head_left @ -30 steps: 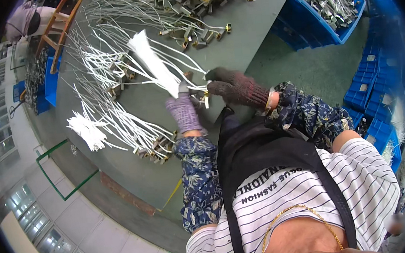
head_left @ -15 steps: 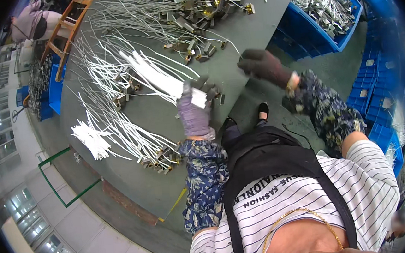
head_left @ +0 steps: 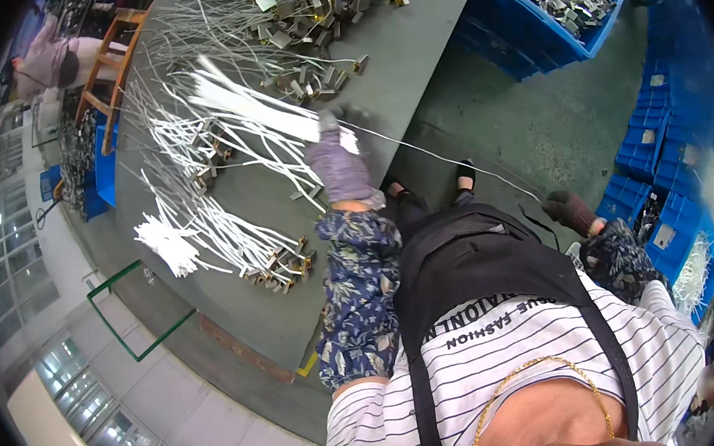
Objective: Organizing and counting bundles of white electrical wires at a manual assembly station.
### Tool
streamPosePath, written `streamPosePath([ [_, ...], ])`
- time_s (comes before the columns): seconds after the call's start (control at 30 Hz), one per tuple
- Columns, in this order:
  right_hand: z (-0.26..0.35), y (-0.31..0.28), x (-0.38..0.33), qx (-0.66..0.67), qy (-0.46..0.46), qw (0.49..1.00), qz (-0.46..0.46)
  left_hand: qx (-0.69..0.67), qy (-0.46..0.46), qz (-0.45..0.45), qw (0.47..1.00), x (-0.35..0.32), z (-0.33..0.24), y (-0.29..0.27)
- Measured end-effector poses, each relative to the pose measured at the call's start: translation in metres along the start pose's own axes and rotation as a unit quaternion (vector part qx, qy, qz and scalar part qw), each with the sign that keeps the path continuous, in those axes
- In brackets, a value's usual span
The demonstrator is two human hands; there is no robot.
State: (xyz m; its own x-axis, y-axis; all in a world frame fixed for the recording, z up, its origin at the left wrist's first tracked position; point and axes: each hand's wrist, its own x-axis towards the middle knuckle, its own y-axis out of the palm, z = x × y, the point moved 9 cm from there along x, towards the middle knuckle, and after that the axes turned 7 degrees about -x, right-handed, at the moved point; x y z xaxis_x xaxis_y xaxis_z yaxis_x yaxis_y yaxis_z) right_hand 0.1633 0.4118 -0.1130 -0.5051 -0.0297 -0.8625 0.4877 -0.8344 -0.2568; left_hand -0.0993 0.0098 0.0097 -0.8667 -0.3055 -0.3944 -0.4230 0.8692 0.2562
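White wires point(head_left: 260, 106) lay bunched over the bench point(head_left: 406, 53), the left hand point(head_left: 340, 165) closed around them, probably keeping them together, while the right hand point(head_left: 569, 211) seemingly pinched a long strand point(head_left: 453, 159) farther out.

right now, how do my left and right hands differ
The left hand is gloved mostly in purple, the right hand in dark reddish brown. The left hand grips a thick white bundle over the grey table; the right hand, beyond the table's edge, holds one thin strand. Both have floral sleeves.
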Motion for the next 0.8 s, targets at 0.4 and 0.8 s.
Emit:
streamPosePath([
  [0.4, 0.015, -0.011, -0.01, 0.044, -0.011, 0.997, -0.061, -0.116, 0.166, -0.028, 0.979, 0.031, -0.125, -0.025],
  [0.8, 0.06, 0.004, -0.007, 0.001, -0.059, 0.998, -0.029, -0.085, 0.067, -0.005, 0.994, 0.01, -0.057, -0.036],
])
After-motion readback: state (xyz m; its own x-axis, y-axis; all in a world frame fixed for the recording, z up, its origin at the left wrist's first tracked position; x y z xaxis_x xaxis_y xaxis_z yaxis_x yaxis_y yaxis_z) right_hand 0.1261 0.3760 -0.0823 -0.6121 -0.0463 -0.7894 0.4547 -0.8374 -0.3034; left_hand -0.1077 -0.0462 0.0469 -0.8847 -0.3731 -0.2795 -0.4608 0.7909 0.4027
